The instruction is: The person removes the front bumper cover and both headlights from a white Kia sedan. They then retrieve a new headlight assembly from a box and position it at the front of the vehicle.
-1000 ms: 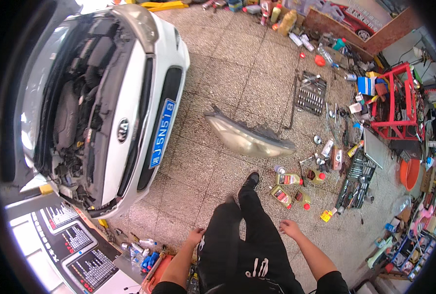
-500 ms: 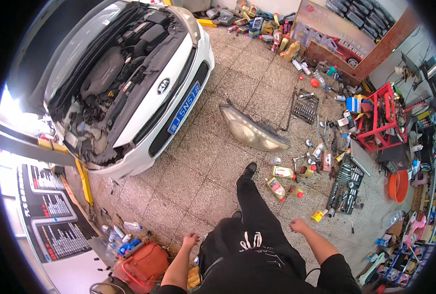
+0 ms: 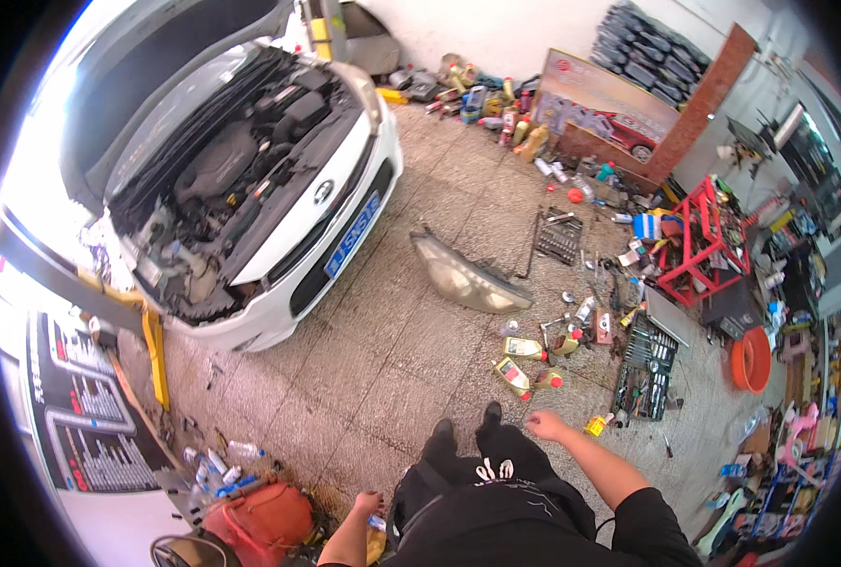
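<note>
Both hands hang empty with loose fingers, the right hand (image 3: 545,425) just behind the yellow bottles (image 3: 520,364) near the headlight (image 3: 468,281), the left hand (image 3: 366,502) far back, so step slowly around them.

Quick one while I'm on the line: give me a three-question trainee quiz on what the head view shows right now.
1. True or false: the bonnet of the white car is shut.
2. Which lies on the floor between the car and the open socket set? A) a spare wheel B) a detached headlight unit C) a ladder
3. Fill in: the red tool cart stands to the person's ____ side.

Key
1. False: the bonnet is raised and the engine bay shows.
2. B.
3. Right. The right hand and left hand both hang bare, holding nothing.
</note>
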A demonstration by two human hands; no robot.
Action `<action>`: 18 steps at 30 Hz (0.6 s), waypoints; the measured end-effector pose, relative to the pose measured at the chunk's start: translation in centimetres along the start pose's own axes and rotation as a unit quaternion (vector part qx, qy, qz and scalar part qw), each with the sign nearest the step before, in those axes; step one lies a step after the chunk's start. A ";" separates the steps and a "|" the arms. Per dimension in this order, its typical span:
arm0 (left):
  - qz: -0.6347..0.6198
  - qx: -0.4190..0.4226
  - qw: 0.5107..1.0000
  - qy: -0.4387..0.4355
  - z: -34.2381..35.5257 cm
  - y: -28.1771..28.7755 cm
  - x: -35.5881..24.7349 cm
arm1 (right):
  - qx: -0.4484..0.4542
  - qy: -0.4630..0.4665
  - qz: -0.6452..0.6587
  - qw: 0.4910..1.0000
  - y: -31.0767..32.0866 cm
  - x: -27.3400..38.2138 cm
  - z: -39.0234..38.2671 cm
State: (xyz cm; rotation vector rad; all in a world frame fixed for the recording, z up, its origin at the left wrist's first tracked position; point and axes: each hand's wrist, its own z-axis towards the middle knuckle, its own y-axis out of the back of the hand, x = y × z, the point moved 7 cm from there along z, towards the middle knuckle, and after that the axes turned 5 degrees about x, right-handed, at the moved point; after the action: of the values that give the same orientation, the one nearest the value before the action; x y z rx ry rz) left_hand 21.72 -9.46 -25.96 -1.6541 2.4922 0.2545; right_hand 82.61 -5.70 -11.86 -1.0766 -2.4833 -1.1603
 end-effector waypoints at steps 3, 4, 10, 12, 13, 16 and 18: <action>0.104 0.015 0.994 -0.029 2.2 -0.3 -6.2 | -0.045 0.003 0.091 0.995 0.3 -2.9 -3.0; 0.119 0.036 0.992 -0.033 2.6 0.0 -8.5 | -0.057 -0.001 0.075 0.995 0.0 -4.4 -4.0; 0.363 -0.071 0.928 -0.039 4.2 -7.7 -29.5 | -0.166 -0.174 0.123 0.963 -4.3 -21.1 -14.9; 0.394 -0.081 0.912 -0.087 3.7 -13.3 -35.0 | -0.169 -0.236 0.190 0.938 -7.8 -27.6 -20.3; 0.406 -0.088 0.903 -0.109 3.3 -16.6 -37.0 | -0.194 -0.244 0.192 0.931 -9.6 -30.4 -23.6; 0.441 -0.119 0.877 -0.153 1.5 -27.3 -40.8 | -0.239 -0.286 0.178 0.911 -15.8 -38.3 -33.5; 0.470 -0.147 0.852 -0.177 0.3 -35.8 -41.2 | -0.159 -0.309 0.054 0.936 -21.3 -42.5 -38.2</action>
State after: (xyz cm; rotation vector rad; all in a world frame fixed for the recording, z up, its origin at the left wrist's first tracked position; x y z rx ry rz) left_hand 70.63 13.95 -19.89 -0.2228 2.8008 0.9665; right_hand 93.75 -65.39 -17.77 -1.8975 -2.6639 -1.3874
